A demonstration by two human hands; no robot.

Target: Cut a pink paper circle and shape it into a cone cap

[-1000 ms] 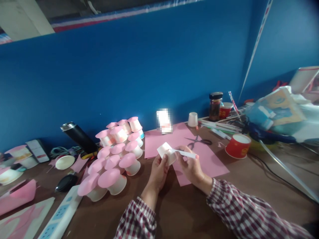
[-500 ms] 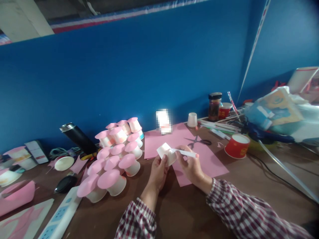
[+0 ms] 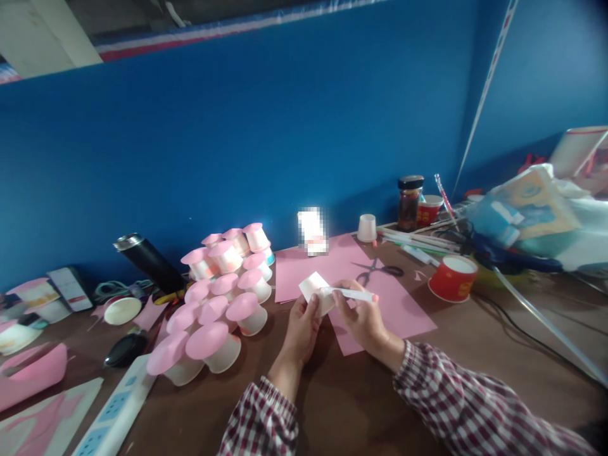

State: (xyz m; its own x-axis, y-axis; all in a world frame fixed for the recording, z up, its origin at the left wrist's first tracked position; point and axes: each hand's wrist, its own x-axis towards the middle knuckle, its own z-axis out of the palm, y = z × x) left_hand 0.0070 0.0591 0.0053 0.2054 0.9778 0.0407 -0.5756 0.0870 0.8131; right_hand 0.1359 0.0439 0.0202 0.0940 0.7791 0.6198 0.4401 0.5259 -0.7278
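Hands: left hand (image 3: 303, 326) holds one white cup (image 3: 317, 291); right hand (image 3: 363, 318) grips one white stick (image 3: 349, 293).

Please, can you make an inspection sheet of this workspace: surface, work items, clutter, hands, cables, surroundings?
Surface: brown table.
Work items: white cup and white stick, held above pink paper.
Clutter: pink-topped cups, scissors, red cup, jar, flask, bags.
Hands: left hand grips the cup; right hand grips the stick.
Cables: power strip; black cable.
Surroundings: blue wall.
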